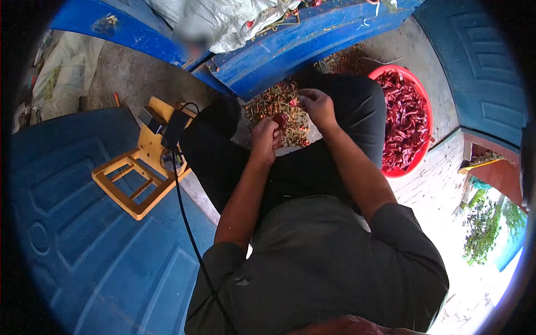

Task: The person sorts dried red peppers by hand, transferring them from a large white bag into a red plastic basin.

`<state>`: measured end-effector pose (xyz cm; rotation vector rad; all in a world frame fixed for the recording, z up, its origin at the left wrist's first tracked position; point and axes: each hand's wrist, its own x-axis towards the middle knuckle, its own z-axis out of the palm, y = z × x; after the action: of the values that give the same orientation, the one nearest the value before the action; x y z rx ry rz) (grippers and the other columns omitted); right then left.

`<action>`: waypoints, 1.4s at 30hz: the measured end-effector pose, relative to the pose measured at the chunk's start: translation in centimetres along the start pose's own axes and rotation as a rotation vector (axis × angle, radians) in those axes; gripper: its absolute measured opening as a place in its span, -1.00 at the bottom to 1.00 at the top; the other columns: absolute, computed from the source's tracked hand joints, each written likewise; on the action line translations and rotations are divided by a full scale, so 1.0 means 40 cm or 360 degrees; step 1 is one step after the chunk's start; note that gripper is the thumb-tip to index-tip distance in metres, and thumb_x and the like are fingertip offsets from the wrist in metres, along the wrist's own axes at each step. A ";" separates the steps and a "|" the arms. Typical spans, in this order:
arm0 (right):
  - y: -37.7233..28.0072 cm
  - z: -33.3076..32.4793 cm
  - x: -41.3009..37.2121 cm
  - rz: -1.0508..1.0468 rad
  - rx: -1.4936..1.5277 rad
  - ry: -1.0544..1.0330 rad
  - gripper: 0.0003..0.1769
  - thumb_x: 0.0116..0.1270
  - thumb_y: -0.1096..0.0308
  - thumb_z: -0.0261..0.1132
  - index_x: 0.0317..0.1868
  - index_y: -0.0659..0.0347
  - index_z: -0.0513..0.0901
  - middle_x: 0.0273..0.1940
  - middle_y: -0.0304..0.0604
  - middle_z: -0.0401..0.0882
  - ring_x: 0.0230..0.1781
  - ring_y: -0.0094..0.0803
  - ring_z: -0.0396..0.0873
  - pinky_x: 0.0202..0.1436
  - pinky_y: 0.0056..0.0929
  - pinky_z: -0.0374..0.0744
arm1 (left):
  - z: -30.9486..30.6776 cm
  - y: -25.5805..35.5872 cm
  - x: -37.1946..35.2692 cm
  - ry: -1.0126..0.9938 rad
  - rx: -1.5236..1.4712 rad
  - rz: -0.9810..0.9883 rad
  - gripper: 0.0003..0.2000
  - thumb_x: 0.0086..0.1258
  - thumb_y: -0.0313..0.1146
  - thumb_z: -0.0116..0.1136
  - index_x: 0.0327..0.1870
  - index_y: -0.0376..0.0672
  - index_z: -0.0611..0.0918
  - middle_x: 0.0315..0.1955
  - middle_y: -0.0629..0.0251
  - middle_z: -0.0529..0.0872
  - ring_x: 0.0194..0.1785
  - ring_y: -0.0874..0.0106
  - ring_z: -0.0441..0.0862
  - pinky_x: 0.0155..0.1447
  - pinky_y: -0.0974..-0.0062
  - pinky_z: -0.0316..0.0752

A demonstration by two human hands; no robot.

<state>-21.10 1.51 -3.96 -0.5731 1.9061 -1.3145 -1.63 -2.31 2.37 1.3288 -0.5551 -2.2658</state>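
Over the gap between my knees, my left hand point(265, 138) is closed round a dried red chili point(281, 119), whose end sticks out past the thumb. A little higher and to the right, my right hand point(318, 108) is closed in a pinch, thumb against fingers; what lies between its fingertips is too small to make out. The two hands are apart. Below them a heap of chili stems and scraps point(262, 106) covers the floor. To the right of my knee stands a red basin point(429, 114) full of dried red chilies point(400, 123).
A small wooden folding stool point(137, 209) with a black device point(176, 128) on it stands at the left, a cable point(187, 223) running towards me. Ahead are a blue board point(279, 53) and a white sack point(234, 25). Blue panelled doors point(84, 212) flank both sides.
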 end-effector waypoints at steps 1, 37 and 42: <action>0.013 -0.002 -0.003 -0.0196 -0.0345 -0.0165 -0.56 0.42 0.26 0.32 0.15 0.45 0.59 -0.18 -0.03 0.71 -0.26 -0.38 0.70 -0.19 -0.44 0.62 | 0.000 0.002 -0.002 -0.0033 -0.0007 -0.0005 -0.90 0.31 -0.43 0.01 -0.20 -0.13 0.54 -0.60 0.54 0.38 -0.68 0.69 0.21 -0.62 0.65 0.06; -0.622 -0.039 0.146 -0.1321 -0.1522 0.0258 -0.59 0.31 0.19 0.33 0.14 0.09 0.66 -0.05 0.00 0.69 -0.04 -0.04 0.67 0.06 -0.18 0.62 | -0.041 0.006 -0.040 -0.0239 0.0050 -0.0003 -0.90 0.38 -0.36 0.15 -0.18 -0.15 0.57 -0.59 0.55 0.38 -0.63 0.66 0.24 -0.58 0.59 0.13; -0.857 0.205 0.272 -0.1475 -0.1778 -0.0056 -0.65 0.24 0.09 0.32 -0.08 0.13 0.69 -0.13 0.12 0.70 -0.08 0.03 0.68 -0.02 -0.06 0.62 | -0.070 -0.001 -0.040 -0.0160 -0.0037 0.0075 -0.90 0.38 -0.39 0.15 -0.16 -0.16 0.58 -0.59 0.55 0.41 -0.62 0.67 0.29 -0.59 0.62 0.16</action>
<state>-23.16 -23.99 22.63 -2.1920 2.3143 -0.5054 1.53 -1.69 2.18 1.1835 -0.5863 -2.3036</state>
